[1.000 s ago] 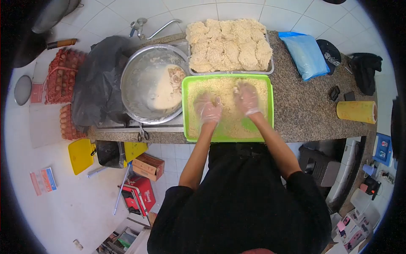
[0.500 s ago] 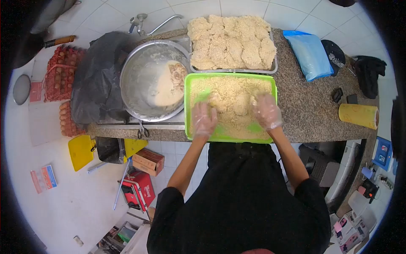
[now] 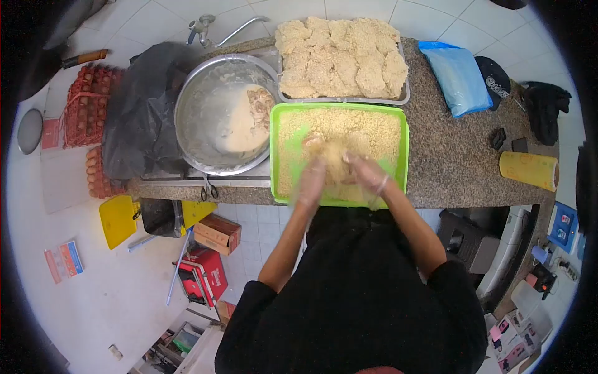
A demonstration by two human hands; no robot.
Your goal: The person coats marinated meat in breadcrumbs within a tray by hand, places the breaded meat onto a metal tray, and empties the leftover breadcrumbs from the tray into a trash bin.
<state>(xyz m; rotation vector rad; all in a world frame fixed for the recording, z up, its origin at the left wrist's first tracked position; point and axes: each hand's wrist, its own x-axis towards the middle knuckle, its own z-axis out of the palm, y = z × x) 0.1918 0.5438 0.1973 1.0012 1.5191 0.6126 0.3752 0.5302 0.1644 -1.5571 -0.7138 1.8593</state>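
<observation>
A green tray [image 3: 405, 149] full of pale crumbs [image 3: 380, 128] lies in front of me. My left hand [image 3: 313, 177], in a clear glove, is over the tray's left half, its fingers smeared by motion. My right hand [image 3: 369, 173], gloved too, is right of it, with its fingers pointing in toward the middle. Between and just beyond the hands, crumb-covered pieces are blurred; whether either hand grips one cannot be made out. Behind the green tray, a clear tray [image 3: 407, 93] holds rows of crumb-coated pieces [image 3: 339, 59].
Left of the tray is a metal bowl [image 3: 202, 118] with batter and some meat. Beyond it are a black bag [image 3: 140, 124] and egg trays [image 3: 93, 103]. Scissors [image 3: 208, 189] lie at the counter edge. A blue packet [image 3: 455, 78] and a yellow roll [image 3: 528, 170] are on the right.
Both hands have come inward from the sides of the green tray toward its middle. The crumbs there are stirred and blurred. The view has shifted slightly.
</observation>
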